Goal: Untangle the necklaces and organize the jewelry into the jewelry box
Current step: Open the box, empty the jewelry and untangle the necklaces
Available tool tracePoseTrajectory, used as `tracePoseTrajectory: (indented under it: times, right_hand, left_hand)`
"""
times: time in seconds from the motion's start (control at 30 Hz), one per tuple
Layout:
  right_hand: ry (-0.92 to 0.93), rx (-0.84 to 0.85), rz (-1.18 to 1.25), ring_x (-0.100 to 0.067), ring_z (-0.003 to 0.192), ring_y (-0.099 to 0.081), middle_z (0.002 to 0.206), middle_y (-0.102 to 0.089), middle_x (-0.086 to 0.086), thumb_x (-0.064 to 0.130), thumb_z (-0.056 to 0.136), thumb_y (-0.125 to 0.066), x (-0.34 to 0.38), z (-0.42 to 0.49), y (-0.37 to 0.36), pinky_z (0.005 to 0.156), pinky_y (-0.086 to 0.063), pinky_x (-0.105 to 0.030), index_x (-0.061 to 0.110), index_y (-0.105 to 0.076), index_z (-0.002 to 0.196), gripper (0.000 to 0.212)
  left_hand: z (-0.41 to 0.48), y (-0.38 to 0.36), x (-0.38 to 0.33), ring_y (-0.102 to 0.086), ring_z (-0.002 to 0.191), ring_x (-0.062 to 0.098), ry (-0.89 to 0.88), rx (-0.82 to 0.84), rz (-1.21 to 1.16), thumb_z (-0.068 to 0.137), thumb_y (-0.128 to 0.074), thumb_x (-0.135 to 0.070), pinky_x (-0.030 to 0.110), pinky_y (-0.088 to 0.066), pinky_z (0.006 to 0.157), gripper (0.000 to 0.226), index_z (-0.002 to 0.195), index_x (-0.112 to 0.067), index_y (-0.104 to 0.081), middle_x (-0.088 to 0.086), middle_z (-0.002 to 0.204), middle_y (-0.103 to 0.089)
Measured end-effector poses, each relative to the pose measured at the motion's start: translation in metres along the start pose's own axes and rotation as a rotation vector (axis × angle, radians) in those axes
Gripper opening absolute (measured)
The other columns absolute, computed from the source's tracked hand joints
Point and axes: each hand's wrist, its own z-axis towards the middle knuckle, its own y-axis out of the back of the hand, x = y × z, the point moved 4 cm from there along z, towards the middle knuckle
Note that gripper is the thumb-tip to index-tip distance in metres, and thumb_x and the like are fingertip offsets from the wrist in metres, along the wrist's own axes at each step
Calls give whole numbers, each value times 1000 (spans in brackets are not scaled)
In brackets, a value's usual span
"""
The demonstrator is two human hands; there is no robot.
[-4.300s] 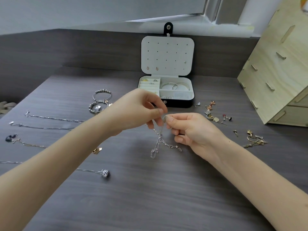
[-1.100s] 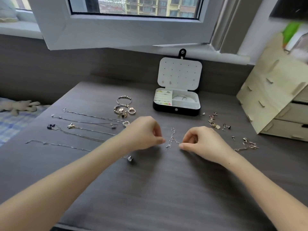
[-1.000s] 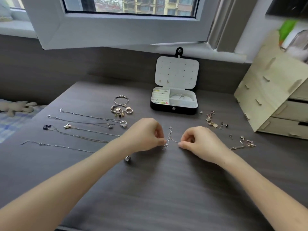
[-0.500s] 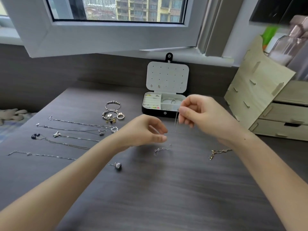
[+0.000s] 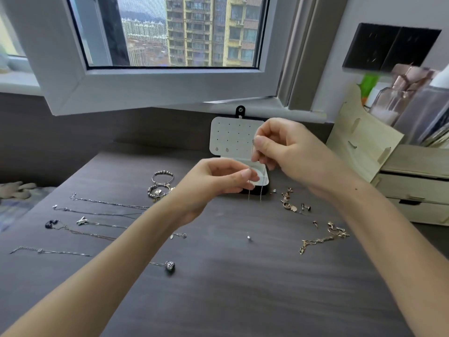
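Both hands are raised above the dark table (image 5: 230,288), in front of the open jewelry box (image 5: 233,139). My right hand (image 5: 286,152) pinches the top of a thin silver necklace chain (image 5: 260,190). My left hand (image 5: 218,183) pinches the same chain lower down, and its strands hang down in front of the box. Several silver necklaces (image 5: 107,204) lie straightened in rows at the left. Beaded bracelets (image 5: 162,178) lie behind them. The box's tray is mostly hidden by my hands.
Small earrings and charms (image 5: 290,203) and a gold chain (image 5: 323,237) lie at the right. A round pendant (image 5: 170,266) and a tiny silver piece (image 5: 248,237) sit on the near table. A wooden drawer organizer (image 5: 393,176) stands at the right edge; a window is behind.
The chain was being worked on the table a second ago. My right hand lifted it up in front of the box, and my left hand rose and pinched it lower. The view tilted upward.
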Motion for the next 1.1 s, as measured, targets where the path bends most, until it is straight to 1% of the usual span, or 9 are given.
tracePoseTrajectory:
  times: [0.1,0.27,0.4,0.53,0.6,0.67,0.8,0.97,1.1]
  right_hand:
    - [-5,15,33,-3,54,-52,61,-63,4,9,96,-47,2,2,-3,59,-40,-20,17,-52,79,20]
    - [-5,-5,125,-9,52,-48,58,-60,3,9,97,-46,9,5,-4,53,-41,-24,15,-52,79,20]
    - [38,-52,332,-13,51,-47,56,-58,3,8,98,-44,19,7,2,49,-40,-23,14,-50,79,21]
    - [10,-116,561,-13,49,-42,53,-53,2,6,97,-44,19,9,12,47,-37,-23,11,-48,77,21]
    - [-17,-118,610,-12,48,-41,52,-51,3,6,97,-44,15,8,12,46,-36,-23,12,-47,75,23]
    - [-52,-115,625,-13,49,-41,52,-51,3,6,97,-43,8,8,8,46,-36,-23,12,-47,74,24]
    - [-133,-197,581,-13,50,-47,54,-56,3,7,98,-44,-14,9,-5,47,-41,-23,12,-49,79,20]
    - [-278,-207,472,-10,53,-57,68,-63,-9,2,95,-50,-57,5,-50,48,-49,-20,5,-58,97,9]
    - [-400,-127,449,-12,55,-56,69,-61,-12,-2,93,-50,-84,-2,-88,48,-51,-17,-3,-61,97,12]
  left_hand:
    - [1,-3,-5,-66,84,14,-7,10,-28,76,-71,-19,23,-52,77,2,77,-18,-71,3,89,-72]
    - [3,-5,4,-62,79,15,12,7,49,84,-67,-10,30,-47,80,6,81,-9,-63,4,81,-69]
    - [-1,4,26,-61,77,17,81,-30,174,89,-60,-4,31,-46,76,9,80,-8,-60,6,79,-69]
    - [-13,29,46,-65,76,18,190,-133,156,90,-58,-4,41,-51,88,8,82,-5,-57,12,81,-70]
    - [-20,41,49,-68,78,19,234,-179,84,87,-62,-5,40,-51,89,9,81,-6,-56,11,81,-71]
    - [-26,53,50,-69,79,22,279,-229,-43,83,-64,-5,36,-55,84,13,77,-8,-54,11,79,-70]
    - [-37,88,48,-60,56,13,317,-368,-234,93,-50,-4,25,-54,58,17,77,-10,-53,4,65,-60]
    - [-56,137,44,-52,47,8,433,-435,-207,91,-54,-12,20,-50,51,17,74,-9,-58,-1,55,-54]
    - [-69,168,44,-43,46,7,579,-452,-256,78,-64,-19,17,-44,45,16,66,-11,-56,-2,56,-47]
